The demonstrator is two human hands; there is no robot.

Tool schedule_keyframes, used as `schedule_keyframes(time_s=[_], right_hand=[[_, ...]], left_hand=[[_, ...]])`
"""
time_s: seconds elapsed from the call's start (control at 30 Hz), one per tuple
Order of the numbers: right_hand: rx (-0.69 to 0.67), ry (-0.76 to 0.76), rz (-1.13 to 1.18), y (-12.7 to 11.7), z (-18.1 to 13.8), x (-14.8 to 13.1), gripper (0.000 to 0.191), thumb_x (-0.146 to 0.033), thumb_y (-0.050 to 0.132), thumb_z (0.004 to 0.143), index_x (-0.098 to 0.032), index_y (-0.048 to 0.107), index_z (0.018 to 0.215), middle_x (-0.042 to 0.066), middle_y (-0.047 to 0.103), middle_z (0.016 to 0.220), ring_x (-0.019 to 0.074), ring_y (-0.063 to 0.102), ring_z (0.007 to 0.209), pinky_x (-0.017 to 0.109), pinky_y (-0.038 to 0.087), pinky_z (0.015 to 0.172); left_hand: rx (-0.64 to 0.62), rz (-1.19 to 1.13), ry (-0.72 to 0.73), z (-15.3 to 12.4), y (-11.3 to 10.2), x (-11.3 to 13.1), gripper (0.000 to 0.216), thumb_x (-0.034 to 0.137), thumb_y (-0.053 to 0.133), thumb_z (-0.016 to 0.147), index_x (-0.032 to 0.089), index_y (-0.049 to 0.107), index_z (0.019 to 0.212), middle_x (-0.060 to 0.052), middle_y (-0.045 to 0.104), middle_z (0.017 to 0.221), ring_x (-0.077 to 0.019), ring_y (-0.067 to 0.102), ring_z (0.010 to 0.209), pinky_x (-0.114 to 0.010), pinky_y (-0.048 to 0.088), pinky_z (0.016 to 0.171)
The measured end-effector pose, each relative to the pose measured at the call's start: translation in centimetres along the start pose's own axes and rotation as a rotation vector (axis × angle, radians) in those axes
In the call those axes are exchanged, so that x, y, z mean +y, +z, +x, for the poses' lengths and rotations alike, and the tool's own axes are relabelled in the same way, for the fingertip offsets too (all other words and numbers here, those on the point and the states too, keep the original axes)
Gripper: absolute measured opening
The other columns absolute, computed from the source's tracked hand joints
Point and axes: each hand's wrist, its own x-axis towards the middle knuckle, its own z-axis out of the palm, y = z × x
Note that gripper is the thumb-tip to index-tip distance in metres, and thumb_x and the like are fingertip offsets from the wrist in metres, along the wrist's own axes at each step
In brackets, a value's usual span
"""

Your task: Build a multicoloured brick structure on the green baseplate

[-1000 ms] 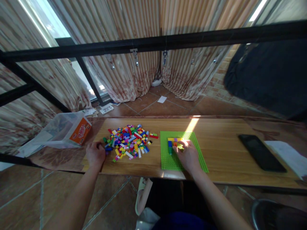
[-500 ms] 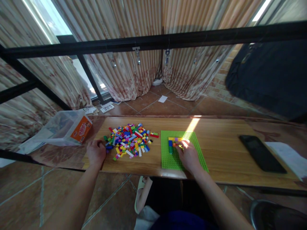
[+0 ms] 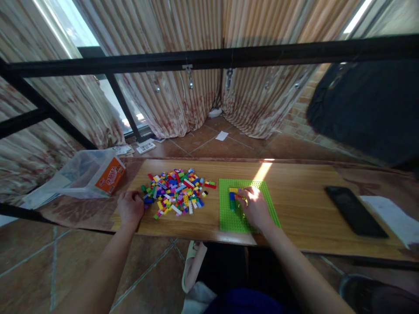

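Observation:
A green studded baseplate (image 3: 225,220) lies on the wooden table. Joined building bricks (image 3: 232,196), in yellow, blue, green and orange, form an angled row on it. My right hand (image 3: 255,207) is over this row, thumb and fingers pinched on a small brick at its inner side. The fingers hide most of that brick, so its colour is unsure. At the table's left end rests my left hand (image 3: 130,209), fingers loosely curled, with nothing visible in them. It lies just beside a heap of loose bricks (image 3: 178,189) in many colours.
A clear plastic box (image 3: 88,168) with an orange label stands left of the table. A black phone-like slab (image 3: 356,211) and white paper (image 3: 391,218) lie at the right. Beyond the table runs a black metal rail (image 3: 209,59) before striped curtains (image 3: 183,26).
My right hand has shifted slightly left and now covers more of the brick row; a yellow piece seen by its fingers is hidden. My left hand stays in place.

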Motion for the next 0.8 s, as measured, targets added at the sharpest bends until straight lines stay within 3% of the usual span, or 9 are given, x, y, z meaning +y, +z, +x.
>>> schedule_keyframes(time_s=[0.2,0.8], right_hand=[[-0.013,-0.001,-0.021,0.0,-0.7,0.3,0.025,-0.027,0.047,0.092,-0.020,0.068,0.104,0.010,0.067,0.100,0.0258,0.058,0.093,0.041,0.049,0.083],[0.039,-0.021,0.015,0.5,0.6,0.8,0.023,-0.030,0.050,0.090,-0.023,0.072,0.093,0.008,0.065,0.096,0.0239,0.058,0.092,0.041,0.048,0.084]], left_hand=[[-0.002,0.003,0.006,0.1,0.0,0.0,0.028,0.021,0.044,0.083,0.013,0.068,0.095,-0.015,0.065,0.101,-0.0282,0.060,0.103,-0.036,0.048,0.091],[-0.014,-0.021,0.013,0.0,-0.3,0.4,0.028,0.020,0.043,0.082,0.012,0.067,0.094,-0.015,0.064,0.098,-0.0287,0.059,0.103,-0.038,0.047,0.092]])
